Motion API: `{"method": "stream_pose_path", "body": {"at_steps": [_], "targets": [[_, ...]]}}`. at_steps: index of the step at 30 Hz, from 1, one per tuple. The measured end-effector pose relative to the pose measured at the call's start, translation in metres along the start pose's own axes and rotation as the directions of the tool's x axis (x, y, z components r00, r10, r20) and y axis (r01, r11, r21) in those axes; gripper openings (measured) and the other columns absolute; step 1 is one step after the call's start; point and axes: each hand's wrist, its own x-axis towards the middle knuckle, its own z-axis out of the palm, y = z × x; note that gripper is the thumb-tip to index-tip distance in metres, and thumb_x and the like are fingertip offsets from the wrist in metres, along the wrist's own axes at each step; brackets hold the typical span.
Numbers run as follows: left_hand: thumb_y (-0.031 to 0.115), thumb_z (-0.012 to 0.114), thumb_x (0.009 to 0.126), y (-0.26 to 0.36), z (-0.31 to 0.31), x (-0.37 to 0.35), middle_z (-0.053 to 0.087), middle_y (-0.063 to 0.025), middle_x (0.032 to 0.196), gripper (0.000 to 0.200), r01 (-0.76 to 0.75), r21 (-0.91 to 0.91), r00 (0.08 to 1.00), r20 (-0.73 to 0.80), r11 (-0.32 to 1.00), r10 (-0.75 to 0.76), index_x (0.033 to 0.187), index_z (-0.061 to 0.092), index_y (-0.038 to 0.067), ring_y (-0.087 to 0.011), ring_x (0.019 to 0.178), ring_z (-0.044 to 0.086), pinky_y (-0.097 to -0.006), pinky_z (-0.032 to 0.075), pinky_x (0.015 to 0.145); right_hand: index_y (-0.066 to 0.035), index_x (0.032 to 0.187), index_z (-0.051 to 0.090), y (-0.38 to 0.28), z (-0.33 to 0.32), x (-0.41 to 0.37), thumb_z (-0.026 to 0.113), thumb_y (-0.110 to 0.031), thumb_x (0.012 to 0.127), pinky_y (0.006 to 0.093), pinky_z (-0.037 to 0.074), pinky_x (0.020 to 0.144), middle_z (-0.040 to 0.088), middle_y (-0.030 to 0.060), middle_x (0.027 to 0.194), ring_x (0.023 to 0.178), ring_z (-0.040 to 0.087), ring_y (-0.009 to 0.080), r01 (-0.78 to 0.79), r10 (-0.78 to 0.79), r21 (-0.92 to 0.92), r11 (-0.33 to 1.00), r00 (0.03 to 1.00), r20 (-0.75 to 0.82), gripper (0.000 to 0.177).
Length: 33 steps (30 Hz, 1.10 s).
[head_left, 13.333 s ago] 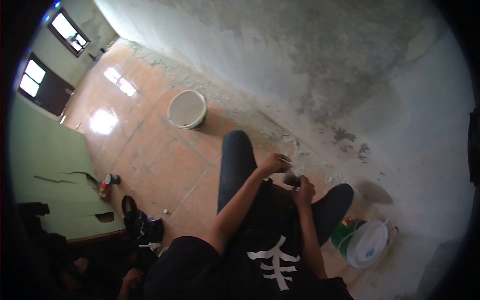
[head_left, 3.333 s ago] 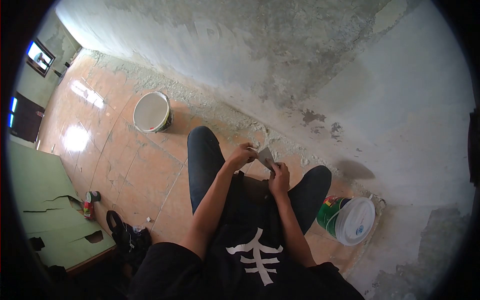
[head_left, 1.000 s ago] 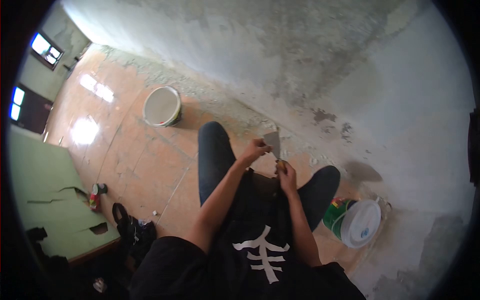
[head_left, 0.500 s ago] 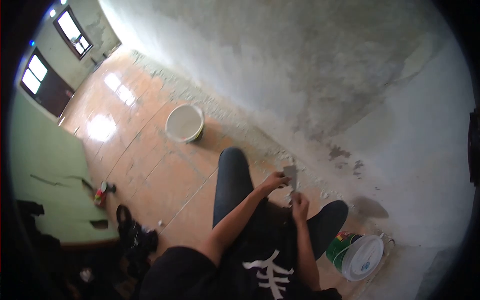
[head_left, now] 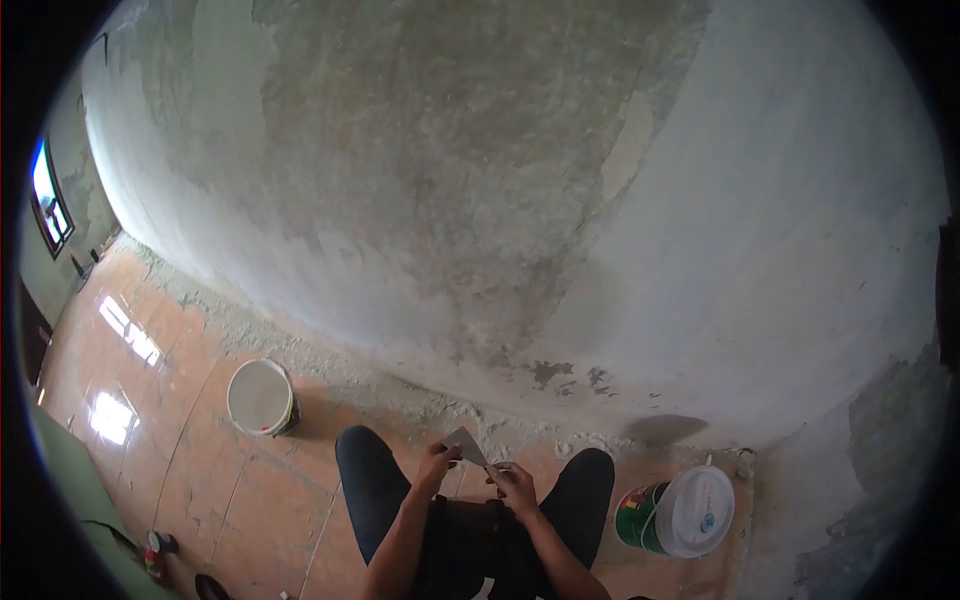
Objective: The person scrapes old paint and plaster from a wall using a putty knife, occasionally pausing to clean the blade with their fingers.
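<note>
A scraper (head_left: 466, 446) with a flat grey blade is held between both hands, above the floor and between my knees. My right hand (head_left: 514, 488) is closed around its handle end. My left hand (head_left: 436, 468) pinches the left edge of the blade, fingers bent. Ahead stands the wall (head_left: 500, 200), with rough grey patches and flaking paint low down. Crumbled plaster (head_left: 470, 412) lies along the wall's foot, just beyond the scraper.
To the left, an open white bucket (head_left: 260, 398) stands on the tiled floor (head_left: 240, 500). A lidded green-and-white bucket (head_left: 690, 512) is at the right, near the wall corner. A red can (head_left: 155, 555) sits at the lower left.
The view has swung to the right and up, showing more of the wall. Both hands still hold the scraper, its blade now tilted up to the left.
</note>
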Motion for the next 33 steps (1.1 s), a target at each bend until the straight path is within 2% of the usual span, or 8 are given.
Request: {"method": "stream_pose_path", "body": {"at_steps": [6,10,14,18,20,26,28,33], "targets": [[0.028,0.061,0.093,0.006,-0.021,0.005,0.068,-0.005,0.087,0.025,-0.215,-0.198,0.869,-0.486,0.956,0.095,0.094,0.065,0.004,-0.0117,0.073,0.058,-0.0274,0.044,0.067,0.0,0.106,0.062,0.003,-0.004,0.001,0.067,-0.022,0.09,0.0245,0.044,0.055,0.067,0.0081,0.082,0.062,0.055,0.0083,0.004,-0.006,-0.033,0.999,0.999,-0.041,0.028],[0.03,0.058,0.094,0.034,-0.024,0.005,0.067,-0.0036,0.086,0.027,-0.271,-0.36,0.883,-0.462,0.893,0.082,0.094,0.065,0.005,-0.0113,0.074,0.057,-0.0271,0.043,0.066,0.0,0.103,0.06,-0.004,-0.01,-0.001,0.066,-0.022,0.091,0.0244,0.045,0.055,0.067,0.0083,0.082,0.059,0.056,0.0096,0.062,-0.059,0.005,0.998,0.968,-0.246,0.026],[0.036,0.051,0.098,0.104,-0.052,0.037,0.066,-0.0028,0.085,0.035,-0.468,-0.079,0.806,-0.447,0.88,0.389,0.102,0.066,0.005,-0.0099,0.073,0.054,-0.0263,0.042,0.065,-0.002,0.103,0.06,-0.029,-0.029,-0.003,0.067,-0.022,0.089,0.0238,0.044,0.052,0.066,0.0075,0.082,0.059,0.057,0.0094,0.189,-0.165,0.024,0.982,0.904,-0.394,0.025],[0.036,0.042,0.102,0.259,-0.065,0.057,0.065,-0.0047,0.093,0.04,-0.735,0.186,0.576,-0.338,0.653,0.745,0.11,0.063,0.003,-0.0126,0.079,0.052,-0.029,0.043,0.069,-0.004,0.093,0.064,-0.076,-0.086,0.011,0.065,-0.02,0.091,0.02,0.043,0.049,0.064,0.0022,0.077,0.057,0.055,0.0065,0.439,-0.416,-0.064,0.896,0.781,-0.465,0.016],[0.04,0.042,0.101,0.344,-0.061,0.056,0.06,-0.0147,0.118,0.047,-0.789,0.418,0.41,-0.188,0.45,0.893,0.124,0.055,0.002,-0.0249,0.108,0.056,-0.0379,0.042,0.095,-0.005,0.093,0.063,-0.128,-0.121,0.012,0.064,-0.019,0.092,0.0202,0.043,0.048,0.064,0.002,0.076,0.057,0.054,0.0054,0.548,-0.562,-0.167,0.82,0.712,-0.421,0.015],[0.056,0.049,0.093,0.533,0.002,0.056,0.03,-0.0151,0.151,0.073,-0.456,0.868,-0.15,0.142,-0.196,0.978,0.147,0.03,0.011,-0.0357,0.139,0.028,-0.0515,0.021,0.111,-0.002,0.093,0.068,-0.343,-0.154,-0.018,0.072,-0.011,0.085,0.0191,0.04,0.05,0.066,0.0039,0.079,0.061,0.051,0.0032,0.484,-0.779,-0.649,0.587,0.555,-0.291,0.012],[0.058,0.049,0.092,0.566,0.03,0.066,0.025,-0.0146,0.155,0.076,-0.432,0.87,-0.223,0.151,-0.237,0.963,0.149,0.027,0.013,-0.0362,0.141,0.024,-0.0524,0.018,0.113,0.001,0.092,0.068,-0.407,-0.139,-0.028,0.072,-0.012,0.086,0.0219,0.043,0.057,0.07,0.0073,0.079,0.062,0.056,0.0069,0.499,-0.887,-0.789,0.359,0.446,-0.122,0.015],[0.065,0.048,0.088,0.585,0.088,0.1,0.018,-0.0138,0.158,0.084,-0.446,0.87,-0.385,0.026,-0.21,0.923,0.151,0.025,0.015,-0.0362,0.145,0.015,-0.0553,0.01,0.115,0.002,0.088,0.067,-0.484,-0.113,-0.026,0.072,-0.011,0.085,0.0226,0.045,0.058,0.07,0.0097,0.078,0.062,0.058,0.0091,0.428,-0.925,-0.884,0.19,0.381,-0.015,0.014]]}}
